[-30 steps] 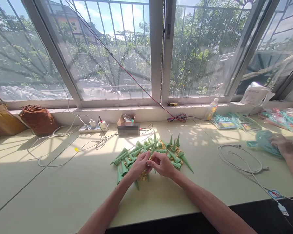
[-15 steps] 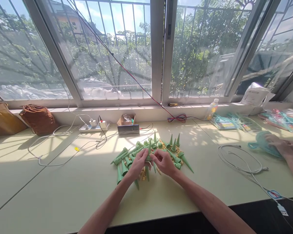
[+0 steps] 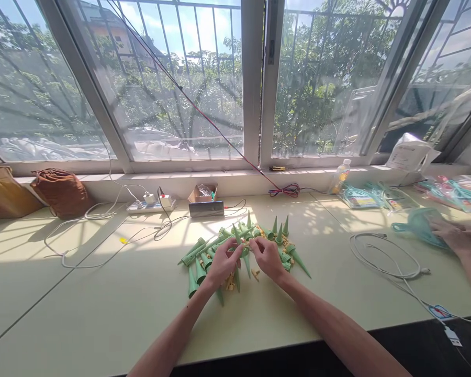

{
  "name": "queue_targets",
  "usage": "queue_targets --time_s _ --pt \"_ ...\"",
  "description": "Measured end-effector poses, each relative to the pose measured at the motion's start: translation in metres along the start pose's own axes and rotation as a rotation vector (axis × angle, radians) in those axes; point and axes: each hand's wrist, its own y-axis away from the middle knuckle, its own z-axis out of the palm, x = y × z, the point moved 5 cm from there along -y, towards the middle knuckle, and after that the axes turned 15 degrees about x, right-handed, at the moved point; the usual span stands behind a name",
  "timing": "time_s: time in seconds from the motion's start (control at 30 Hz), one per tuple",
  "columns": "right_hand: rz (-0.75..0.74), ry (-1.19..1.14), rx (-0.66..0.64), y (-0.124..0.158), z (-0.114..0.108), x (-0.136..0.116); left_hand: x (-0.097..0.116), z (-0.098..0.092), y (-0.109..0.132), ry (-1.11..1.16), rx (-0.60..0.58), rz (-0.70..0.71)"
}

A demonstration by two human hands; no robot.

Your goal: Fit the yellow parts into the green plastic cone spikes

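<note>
My left hand (image 3: 223, 264) is closed around a green plastic watering spike (image 3: 236, 234), its pointed end tilted up and slightly left. Just to the right, my right hand (image 3: 267, 257) pinches a small yellow plastic piece (image 3: 248, 244) beside the spike; the fingertips partly hide it. Beneath and around both hands lies a pile of green spikes (image 3: 200, 270) and caps, mixed with yellow valve pieces (image 3: 230, 283). A few cones (image 3: 285, 226) stand upright at the pile's right. One yellow piece (image 3: 256, 274) lies on the table between my wrists.
A white cable (image 3: 388, 262) lies coiled on the table (image 3: 113, 314) at right. Beyond it, another person's hands (image 3: 451, 233) handle a translucent teal item (image 3: 424, 225). A small box (image 3: 203, 193), power strip (image 3: 153, 203), bottle (image 3: 340, 177) and brown bag (image 3: 63, 191) line the window side.
My right hand has drawn slightly away from the spike, revealing a bit of yellow between the hands. The spike has tipped left. The other person's teal item has shifted and spread.
</note>
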Motion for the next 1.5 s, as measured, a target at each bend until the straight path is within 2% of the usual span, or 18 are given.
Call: queue_targets --time_s 0.13,0.3,0.47,0.77,1.03,1.23,1.37,1.5 --pt "0.023 0.022 0.077 -0.004 -0.008 0.000 0.002 -0.003 0.000 -0.108 0.067 0.049" --pt "0.046 0.020 0.131 -0.007 -0.014 0.001 0.005 0.004 0.007 -0.138 -0.061 0.090" --pt "0.032 0.035 0.133 -0.008 -0.014 0.000 0.006 0.010 0.012 -0.199 -0.118 0.128" --pt "0.020 0.105 0.013 -0.006 -0.007 0.004 0.008 0.013 0.013 -0.290 -0.158 0.189" --pt "-0.017 0.097 -0.002 -0.005 -0.006 0.001 0.007 0.015 0.015 -0.278 -0.203 0.207" --pt "0.014 0.077 -0.049 -0.003 -0.004 0.002 0.007 0.017 0.017 -0.299 -0.259 0.221" --pt "0.022 0.070 -0.064 -0.002 -0.004 0.003 0.004 0.018 0.016 -0.377 -0.252 0.239" --pt "0.019 0.068 -0.068 -0.002 -0.003 0.002 0.005 0.016 0.015 -0.450 -0.224 0.314"
